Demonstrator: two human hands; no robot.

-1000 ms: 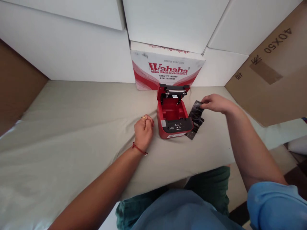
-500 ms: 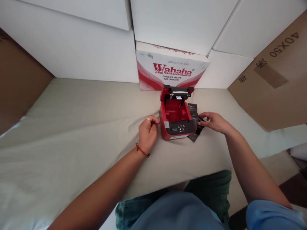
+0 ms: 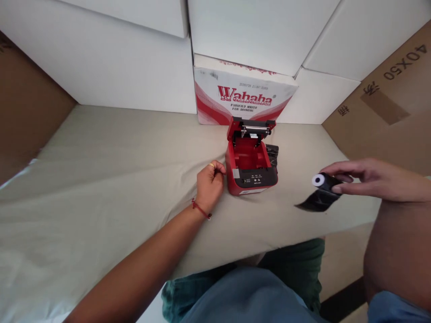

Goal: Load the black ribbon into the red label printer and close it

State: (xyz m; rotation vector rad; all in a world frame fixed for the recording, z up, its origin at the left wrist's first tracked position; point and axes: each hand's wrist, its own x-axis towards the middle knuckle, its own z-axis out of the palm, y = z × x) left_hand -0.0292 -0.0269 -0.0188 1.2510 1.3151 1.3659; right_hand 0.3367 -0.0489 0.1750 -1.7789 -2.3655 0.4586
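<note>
A small red and black printer (image 3: pixel 252 172) sits on the cloth with its lid (image 3: pixel 252 128) raised and its red inner bay (image 3: pixel 249 154) bare. My left hand (image 3: pixel 211 184) rests by the printer's left side, fingers curled closed with nothing visible in them; whether the fingertips touch the casing I cannot tell. Off to the right, my right hand (image 3: pixel 367 179) pinches a black-wrapped paper roll (image 3: pixel 325 181) with a white end, held above the cloth. A loose black flap (image 3: pixel 314 202) hangs from the roll. Black crinkled wrapping (image 3: pixel 272 154) lies against the printer's right side.
Behind the printer stands a white and red Wahaha carton (image 3: pixel 245 101). White boxes (image 3: pixel 134 67) form a wall at the back. Brown cardboard (image 3: pixel 387 103) borders the right, and more cardboard (image 3: pixel 30 107) the left. Pale wrinkled cloth (image 3: pixel 117 179) covers the surface.
My right hand has moved right, away from the printer, with the black-wrapped roll in it. Some black wrapping stays beside the printer. My left hand keeps its place.
</note>
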